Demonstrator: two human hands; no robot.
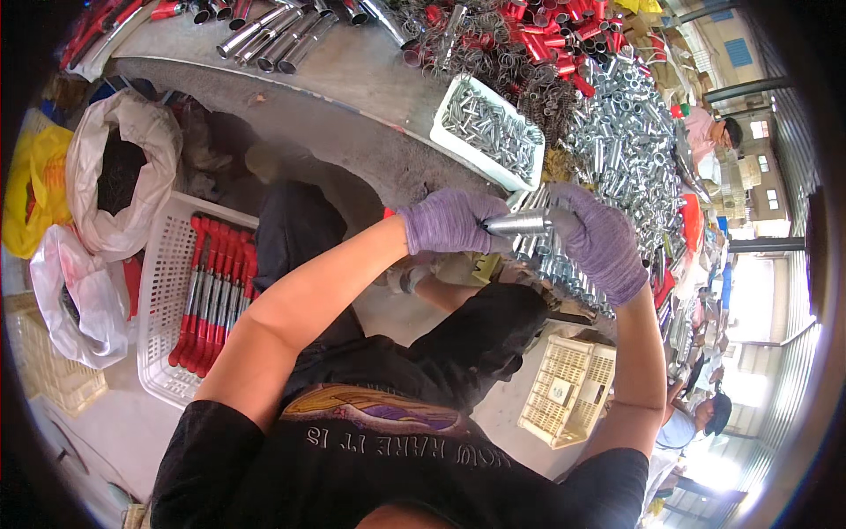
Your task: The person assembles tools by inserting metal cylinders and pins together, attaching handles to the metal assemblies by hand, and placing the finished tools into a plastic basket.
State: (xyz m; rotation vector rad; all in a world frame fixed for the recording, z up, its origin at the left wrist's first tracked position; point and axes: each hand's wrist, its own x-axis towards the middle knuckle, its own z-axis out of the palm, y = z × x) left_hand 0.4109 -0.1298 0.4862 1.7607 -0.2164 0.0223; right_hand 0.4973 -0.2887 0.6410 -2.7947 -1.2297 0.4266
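Observation:
In purple-grey knit gloves, my left hand [449, 220] and my right hand [604, 242] meet over the table's near edge. A short silver metal tube [527, 222] lies level between them. The left fingers close round its left end, while the right fingers and thumb grip the other end. Just beyond my hands a white plastic tray [447, 134] holds many small silver pins. A heap of silver metal fittings [617, 132] spreads behind and to the right of my right hand. More silver tubes lie partly hidden under that hand.
At the back are red sleeves [551, 42], dark wire springs [476, 66] and chrome tubes [278, 35]. Left of me sit a white crate [154, 309] with red-handled tools [211, 291] and white sacks [88, 295]. A cream crate [568, 388] stands right. Co-workers [705, 141] are farther right.

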